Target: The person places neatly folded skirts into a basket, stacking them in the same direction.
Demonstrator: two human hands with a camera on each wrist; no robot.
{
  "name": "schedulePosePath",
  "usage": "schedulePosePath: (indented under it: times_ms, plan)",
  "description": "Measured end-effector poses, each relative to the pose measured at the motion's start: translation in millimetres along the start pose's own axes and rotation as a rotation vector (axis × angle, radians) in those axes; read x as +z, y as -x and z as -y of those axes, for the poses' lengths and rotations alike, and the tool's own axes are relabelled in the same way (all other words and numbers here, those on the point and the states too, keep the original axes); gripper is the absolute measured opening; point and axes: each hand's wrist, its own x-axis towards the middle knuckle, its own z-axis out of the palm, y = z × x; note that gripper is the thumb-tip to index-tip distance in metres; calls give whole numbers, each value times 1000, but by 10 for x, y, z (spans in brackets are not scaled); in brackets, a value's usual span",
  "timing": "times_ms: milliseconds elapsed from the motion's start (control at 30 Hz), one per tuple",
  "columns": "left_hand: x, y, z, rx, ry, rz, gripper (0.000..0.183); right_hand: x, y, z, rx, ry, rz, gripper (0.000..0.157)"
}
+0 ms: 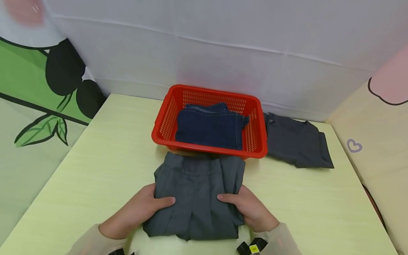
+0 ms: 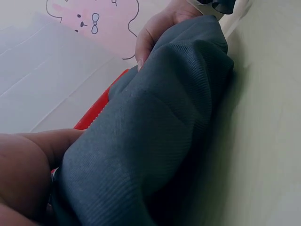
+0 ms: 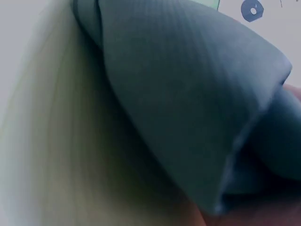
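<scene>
A folded grey pleated skirt (image 1: pixel 194 198) is held between both hands in front of the basket, its waistband side facing away. My left hand (image 1: pixel 143 209) grips its left side, thumb on top and the other fingers hidden beneath. On the opposite side my right hand (image 1: pixel 251 207) holds it the same way. In the left wrist view the skirt (image 2: pixel 141 122) bulges in a thick fold close over the table, with the right hand (image 2: pixel 162 28) at its far end. Cloth of the skirt (image 3: pixel 183 84) fills much of the right wrist view.
Just beyond the skirt stands a red plastic basket (image 1: pixel 208 150) with folded dark blue jeans (image 1: pixel 208 127) inside. To its right, a folded dark grey garment (image 1: pixel 296 141) with a button lies on the pale table (image 1: pixel 105 159). A white cloth wall (image 1: pixel 207 53) rises behind.
</scene>
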Motion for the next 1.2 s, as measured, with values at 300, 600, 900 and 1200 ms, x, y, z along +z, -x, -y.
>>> schedulePosePath:
  times_ms: [300,600,900,1200]
  plan:
    - [-16,132,-122,30,-53,22,67,44,131,137,-41,20,61,77]
    - [-32,336,-319,74,-41,96,64,105,388,403,-37,59,121,77]
    - [-87,518,-651,186,-62,111,58,158,572,691,-110,107,117,81]
    - [-192,533,-1072,274,-162,75,61,217,653,1113,-178,227,23,78]
